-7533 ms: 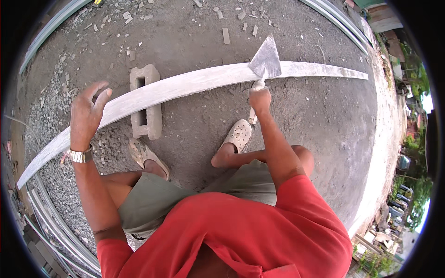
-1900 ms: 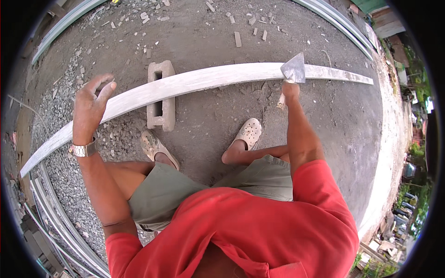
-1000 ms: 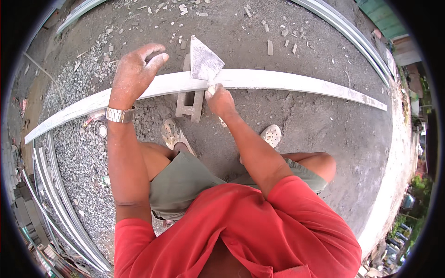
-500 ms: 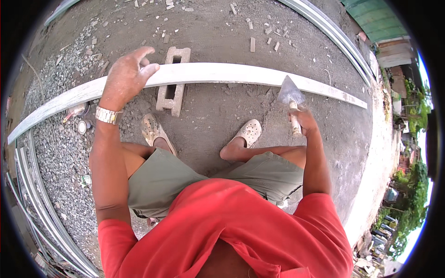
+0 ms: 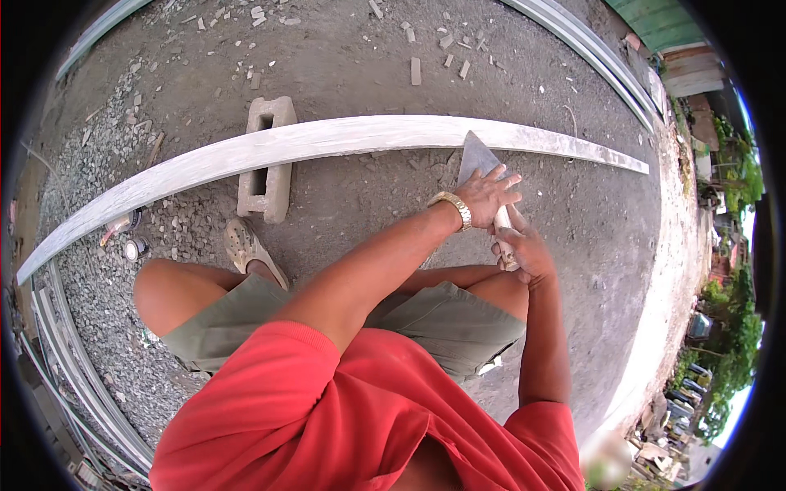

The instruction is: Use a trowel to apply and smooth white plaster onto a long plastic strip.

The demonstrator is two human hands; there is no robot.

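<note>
A pointing trowel (image 5: 475,154) with a grey triangular blade and a whitish handle is in my right hand (image 5: 530,252), whose fingers are closed round the handle. My left hand (image 5: 486,196), a gold-coloured watch on its wrist, reaches across to the trowel. Its fingers are spread over the area where the blade meets the handle, hiding part of both; whether it touches the metal I cannot tell. Beyond the hands lies a long white-coated board (image 5: 352,137), running left to right, and the blade's tip overlaps its near edge in the view.
The board rests across a hollow concrete block (image 5: 281,200) left of centre. Small tins (image 5: 135,249) stand on gravel at the left, beside long metal channels (image 5: 70,360). More metal lengths (image 5: 585,53) lie at the far right. Broken chips (image 5: 416,72) are scattered on the ground ahead.
My left hand has moved from above the board at the left, over to the trowel at the right. My right hand has come slightly nearer to me with the trowel, its blade now tilted leftward.
</note>
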